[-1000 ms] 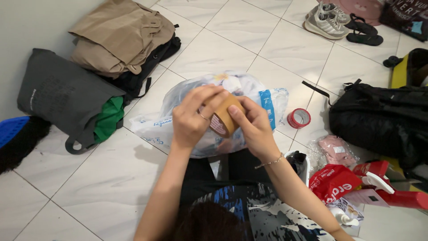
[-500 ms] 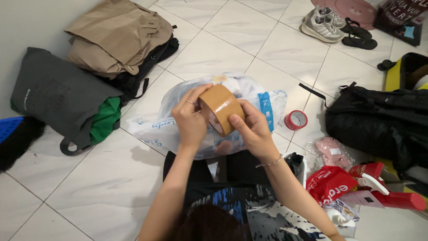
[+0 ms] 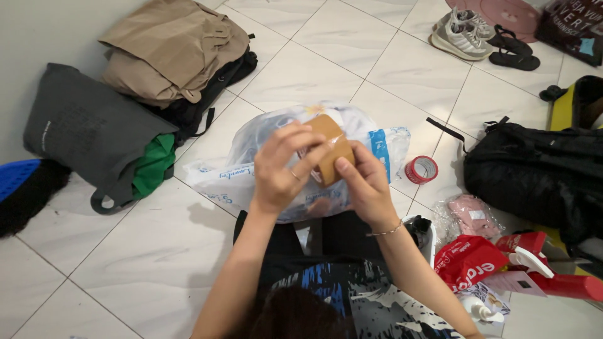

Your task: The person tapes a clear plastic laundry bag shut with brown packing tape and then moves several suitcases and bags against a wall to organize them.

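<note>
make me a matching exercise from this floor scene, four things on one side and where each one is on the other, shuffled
Things:
1. brown tape roll
2. red tape roll
3. grey sneakers
4. grey tote bag

Places:
A. on the tiles at the top of the view, beside black sandals
B. against the wall at the left, with green cloth showing at its mouth
C. held between the left hand and the right hand, above the clear plastic bag
D. lying on the tiles between the clear plastic bag and the black backpack

Pairs: 1-C, 2-D, 3-A, 4-B
</note>
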